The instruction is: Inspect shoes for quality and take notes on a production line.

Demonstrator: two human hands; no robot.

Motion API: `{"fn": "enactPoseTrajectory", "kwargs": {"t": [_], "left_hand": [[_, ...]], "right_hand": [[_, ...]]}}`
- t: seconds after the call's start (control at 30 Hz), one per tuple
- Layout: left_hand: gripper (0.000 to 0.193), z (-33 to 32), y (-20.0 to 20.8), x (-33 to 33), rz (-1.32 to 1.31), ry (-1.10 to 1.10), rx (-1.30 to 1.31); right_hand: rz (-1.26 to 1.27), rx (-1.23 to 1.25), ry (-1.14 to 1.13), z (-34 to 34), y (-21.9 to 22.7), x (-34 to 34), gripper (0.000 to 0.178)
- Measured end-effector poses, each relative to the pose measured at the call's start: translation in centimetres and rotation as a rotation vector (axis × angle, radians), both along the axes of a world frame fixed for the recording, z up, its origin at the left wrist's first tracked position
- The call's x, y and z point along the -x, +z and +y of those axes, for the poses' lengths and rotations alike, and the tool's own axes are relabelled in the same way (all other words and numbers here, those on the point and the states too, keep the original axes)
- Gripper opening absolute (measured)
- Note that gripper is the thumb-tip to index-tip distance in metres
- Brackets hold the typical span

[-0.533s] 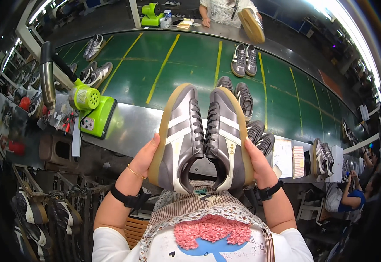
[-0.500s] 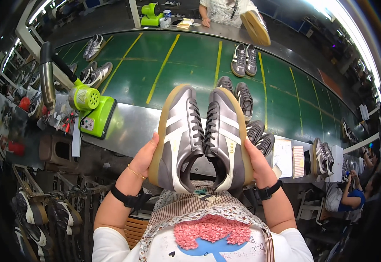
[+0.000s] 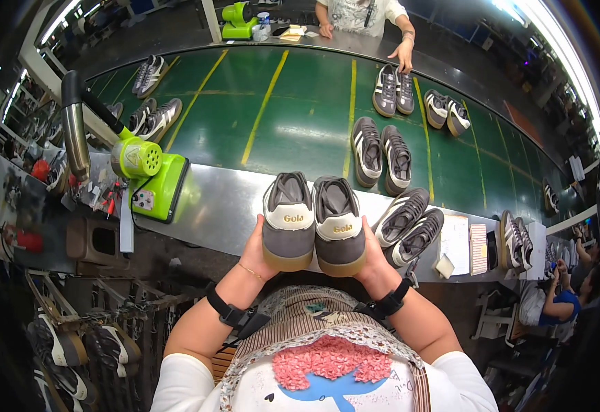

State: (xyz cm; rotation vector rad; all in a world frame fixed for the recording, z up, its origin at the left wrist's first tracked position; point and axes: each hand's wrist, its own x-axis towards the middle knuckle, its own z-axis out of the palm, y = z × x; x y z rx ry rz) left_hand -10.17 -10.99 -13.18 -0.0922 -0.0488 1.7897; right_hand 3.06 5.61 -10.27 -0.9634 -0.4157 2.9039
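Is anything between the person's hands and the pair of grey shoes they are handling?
Nothing visible. The left hand presses the left grey shoe and the right hand the right grey shoe, held heels-toward-camera above the metal ledge.

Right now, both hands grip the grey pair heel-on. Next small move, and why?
Probably lower the pair of shoes onto the metal ledge just ahead: left hand and right hand hold them level, heels facing the person, above bare metal.

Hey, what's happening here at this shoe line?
A person holds a pair of grey sneakers side by side, heels toward the camera, left hand and right hand on the outer sides. They sit over the metal ledge beside a green conveyor belt carrying more pairs. A green machine stands at left.
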Motion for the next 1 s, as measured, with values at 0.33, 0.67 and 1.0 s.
{"fn": "enactPoseTrajectory", "kwargs": {"t": [0.33,0.67,1.0], "left_hand": [[0.040,0.8,0.6,0.7,0.179,0.074,0.414],[0.045,-3.8,-11.8,1.0,1.141,0.003,0.993],[0.045,-6.2,-10.2,-0.8,0.963,-0.041,1.120]], "right_hand": [[0.067,-0.023,-0.023,-0.1,-1.9,0.6,0.064],[-0.357,-0.978,0.460,0.4,-11.0,-1.6,0.041],[-0.029,-1.904,0.895,-2.2,-4.7,0.8,0.040]]}}
